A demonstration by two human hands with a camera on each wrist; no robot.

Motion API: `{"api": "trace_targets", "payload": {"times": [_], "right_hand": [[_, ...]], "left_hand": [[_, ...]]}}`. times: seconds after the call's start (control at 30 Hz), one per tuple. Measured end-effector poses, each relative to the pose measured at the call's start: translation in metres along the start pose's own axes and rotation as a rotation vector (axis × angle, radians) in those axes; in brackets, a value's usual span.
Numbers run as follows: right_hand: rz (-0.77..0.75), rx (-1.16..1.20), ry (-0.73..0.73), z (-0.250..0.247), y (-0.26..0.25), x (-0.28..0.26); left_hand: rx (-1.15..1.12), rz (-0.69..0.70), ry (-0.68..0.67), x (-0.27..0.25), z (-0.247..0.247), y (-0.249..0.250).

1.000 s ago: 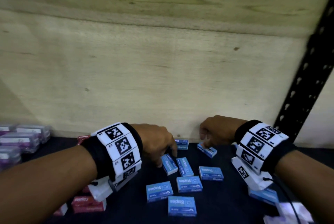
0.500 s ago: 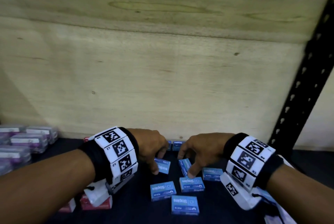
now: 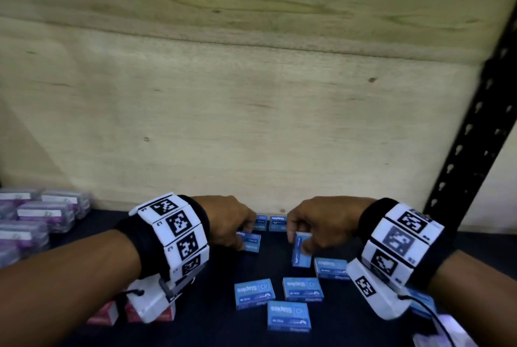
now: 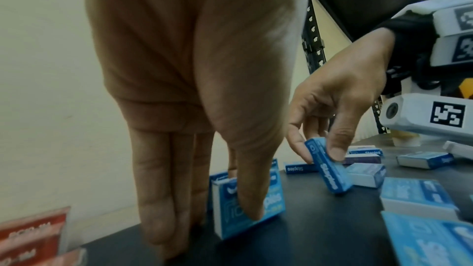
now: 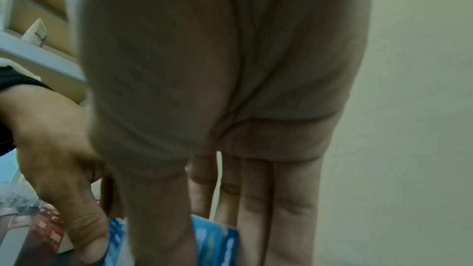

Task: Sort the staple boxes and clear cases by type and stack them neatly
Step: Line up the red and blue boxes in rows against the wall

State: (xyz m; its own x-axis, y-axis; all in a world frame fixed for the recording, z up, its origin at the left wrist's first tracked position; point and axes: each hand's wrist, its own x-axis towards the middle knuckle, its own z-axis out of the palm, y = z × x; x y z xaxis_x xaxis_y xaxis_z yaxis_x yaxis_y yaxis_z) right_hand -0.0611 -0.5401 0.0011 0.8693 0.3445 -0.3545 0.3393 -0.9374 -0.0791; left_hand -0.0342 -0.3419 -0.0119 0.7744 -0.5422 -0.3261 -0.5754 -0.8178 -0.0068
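two hands work low on a dark tabletop (image 3: pixel 212 327) set against a pale plywood wall (image 3: pixel 251 111), with a black perforated post (image 3: pixel 475 134) rising at the right. the left hand (image 3: pixel 232 223) pinches a blue box (image 4: pixel 249 205) between thumb and fingers, tipping it up on its edge near the wall. the right hand (image 3: pixel 321 223) pinches another blue box (image 3: pixel 301 250), tilted with one corner on the tabletop. two small blue boxes (image 3: pixel 270 223) sit against the wall between the hands. four loose blue boxes (image 3: pixel 288 316) lie flat in front, near one another. red boxes (image 3: pixel 102 316) lie under the left wrist, and clear cases (image 3: pixel 42 215) cluster at the far left edge. bare dark surface shows between the cases and the left arm.
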Motion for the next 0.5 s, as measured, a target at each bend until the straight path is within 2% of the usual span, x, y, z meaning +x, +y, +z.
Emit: {"api": "trace_targets", "payload": {"times": [0.17,0.27,0.5], "right_hand": [[0.004,0.090,0.096,0.000,0.007,-0.001],[0.051,0.120,0.072,0.005,0.010,0.000],[0.115,0.006,0.041,0.008,0.010,-0.002]], "left_hand": [[0.030,-0.028,-0.015,0.000,-0.001,0.002],[0.041,-0.024,-0.022,0.000,-0.002,0.004],[0.076,-0.023,-0.036,0.005,-0.003,0.010]]}}
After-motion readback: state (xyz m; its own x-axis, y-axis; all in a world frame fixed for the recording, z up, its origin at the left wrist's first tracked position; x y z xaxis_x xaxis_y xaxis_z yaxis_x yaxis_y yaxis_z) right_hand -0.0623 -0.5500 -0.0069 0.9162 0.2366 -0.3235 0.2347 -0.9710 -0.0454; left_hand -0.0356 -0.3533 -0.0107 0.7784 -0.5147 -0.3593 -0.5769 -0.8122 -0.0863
